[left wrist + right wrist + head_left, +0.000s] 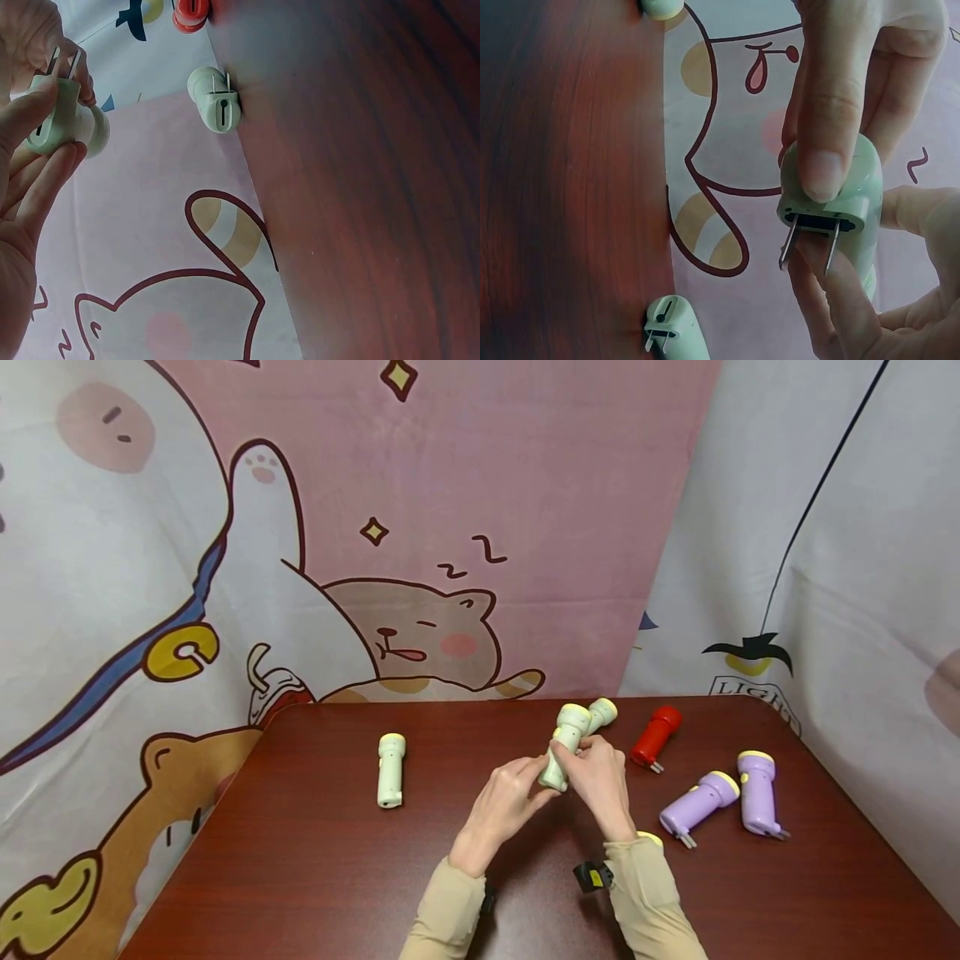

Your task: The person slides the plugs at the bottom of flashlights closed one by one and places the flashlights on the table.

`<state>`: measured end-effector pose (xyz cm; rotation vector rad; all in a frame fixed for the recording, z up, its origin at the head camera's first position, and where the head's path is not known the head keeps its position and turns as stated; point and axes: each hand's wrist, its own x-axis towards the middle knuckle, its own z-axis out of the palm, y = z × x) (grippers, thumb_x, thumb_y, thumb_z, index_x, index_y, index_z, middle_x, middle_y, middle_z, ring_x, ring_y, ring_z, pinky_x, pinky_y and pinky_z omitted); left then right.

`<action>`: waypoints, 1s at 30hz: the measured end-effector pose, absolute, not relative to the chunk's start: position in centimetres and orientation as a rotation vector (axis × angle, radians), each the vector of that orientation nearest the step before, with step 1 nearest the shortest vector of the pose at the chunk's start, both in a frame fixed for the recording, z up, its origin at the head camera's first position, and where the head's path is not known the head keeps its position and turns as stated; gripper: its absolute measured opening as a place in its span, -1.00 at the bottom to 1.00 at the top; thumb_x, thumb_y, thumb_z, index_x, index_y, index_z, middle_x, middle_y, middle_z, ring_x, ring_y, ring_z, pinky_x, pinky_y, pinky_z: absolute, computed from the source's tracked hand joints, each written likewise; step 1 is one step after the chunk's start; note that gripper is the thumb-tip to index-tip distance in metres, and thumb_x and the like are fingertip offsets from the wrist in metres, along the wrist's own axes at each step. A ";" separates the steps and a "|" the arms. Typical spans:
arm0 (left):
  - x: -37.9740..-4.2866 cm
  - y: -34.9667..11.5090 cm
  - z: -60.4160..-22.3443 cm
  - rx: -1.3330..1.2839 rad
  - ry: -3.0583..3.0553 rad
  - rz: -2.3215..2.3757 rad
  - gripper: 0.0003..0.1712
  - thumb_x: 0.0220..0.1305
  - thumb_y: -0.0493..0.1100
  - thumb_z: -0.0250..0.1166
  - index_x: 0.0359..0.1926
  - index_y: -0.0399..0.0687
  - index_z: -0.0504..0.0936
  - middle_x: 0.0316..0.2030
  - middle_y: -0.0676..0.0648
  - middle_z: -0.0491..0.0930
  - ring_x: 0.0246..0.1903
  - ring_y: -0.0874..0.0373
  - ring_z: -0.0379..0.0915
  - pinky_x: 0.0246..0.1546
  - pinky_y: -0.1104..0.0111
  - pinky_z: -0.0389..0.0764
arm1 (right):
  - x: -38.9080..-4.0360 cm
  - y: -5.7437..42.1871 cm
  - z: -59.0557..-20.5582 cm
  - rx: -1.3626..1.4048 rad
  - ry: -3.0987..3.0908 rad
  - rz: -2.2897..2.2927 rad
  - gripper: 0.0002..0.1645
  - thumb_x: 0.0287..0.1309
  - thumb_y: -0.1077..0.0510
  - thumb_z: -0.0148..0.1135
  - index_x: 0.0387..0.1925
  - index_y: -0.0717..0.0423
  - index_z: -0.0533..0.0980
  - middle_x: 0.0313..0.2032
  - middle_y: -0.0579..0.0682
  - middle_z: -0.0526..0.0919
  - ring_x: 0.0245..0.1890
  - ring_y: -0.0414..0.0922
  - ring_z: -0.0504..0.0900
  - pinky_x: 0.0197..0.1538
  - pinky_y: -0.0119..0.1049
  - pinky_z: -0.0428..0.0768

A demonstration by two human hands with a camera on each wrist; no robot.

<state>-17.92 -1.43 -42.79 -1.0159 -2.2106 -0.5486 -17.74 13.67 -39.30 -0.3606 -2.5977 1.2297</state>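
Both hands hold one pale green flashlight [567, 735] with a cream rim, raised over the table in the head view. Its lens end tilts up and away. Near its tail, the left hand [510, 797] pinches the body between thumb and fingers. The right hand [596, 777] grips the body from the other side, its thumb along it. Two metal plug prongs [810, 244] stick out of the tail in the right wrist view. Behind the held flashlight, another pale green flashlight [602, 714] lies on the table, partly covered in the head view; its prongs show in the left wrist view.
A third pale green flashlight [390, 772] lies on the left of the brown table [322, 860]. Toward the right are a red flashlight [656, 737] and two purple ones, one slanted [699, 803], one near upright [757, 793]. The right sleeve mostly hides a yellow-rimmed thing [651, 839].
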 end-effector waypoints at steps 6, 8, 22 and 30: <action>-17.9 -1.5 -43.0 -1.019 -2.201 -0.551 -0.51 -0.02 -0.10 0.49 -0.06 -0.20 0.60 -0.31 -0.02 0.68 -0.33 0.24 0.63 -0.29 0.49 0.61 | -17.7 13.6 -39.4 -0.376 -2.611 1.239 -0.52 0.05 -0.18 0.23 -0.37 0.20 0.59 -0.58 0.01 0.64 -0.58 -0.12 0.52 -0.55 -0.37 0.40; -17.9 -1.5 -43.1 -1.024 -2.186 -0.558 -0.52 -0.03 -0.12 0.49 -0.07 -0.21 0.61 -0.30 -0.04 0.69 -0.32 0.23 0.64 -0.28 0.49 0.61 | -17.7 13.7 -39.4 -0.373 -2.612 1.240 -0.52 0.05 -0.18 0.23 -0.37 0.20 0.59 -0.58 0.01 0.65 -0.58 -0.12 0.52 -0.55 -0.37 0.39; -17.9 -1.6 -43.4 -1.050 -2.162 -0.573 -0.55 -0.01 -0.18 0.48 -0.07 -0.26 0.62 -0.26 -0.09 0.70 -0.30 0.20 0.66 -0.25 0.50 0.62 | -17.5 13.7 -39.5 -0.363 -2.605 1.242 -0.46 0.05 -0.18 0.24 -0.26 0.26 0.59 -0.46 0.08 0.71 -0.48 -0.08 0.58 -0.50 -0.37 0.41; -17.8 -1.8 -43.4 -1.061 -2.184 -0.578 -0.58 0.05 -0.21 0.43 -0.05 -0.26 0.61 -0.24 -0.08 0.71 -0.27 0.21 0.66 -0.24 0.50 0.62 | -17.6 13.6 -39.6 -0.368 -2.604 1.234 -0.47 0.05 -0.18 0.24 -0.28 0.24 0.58 -0.49 0.06 0.69 -0.49 -0.08 0.55 -0.50 -0.37 0.39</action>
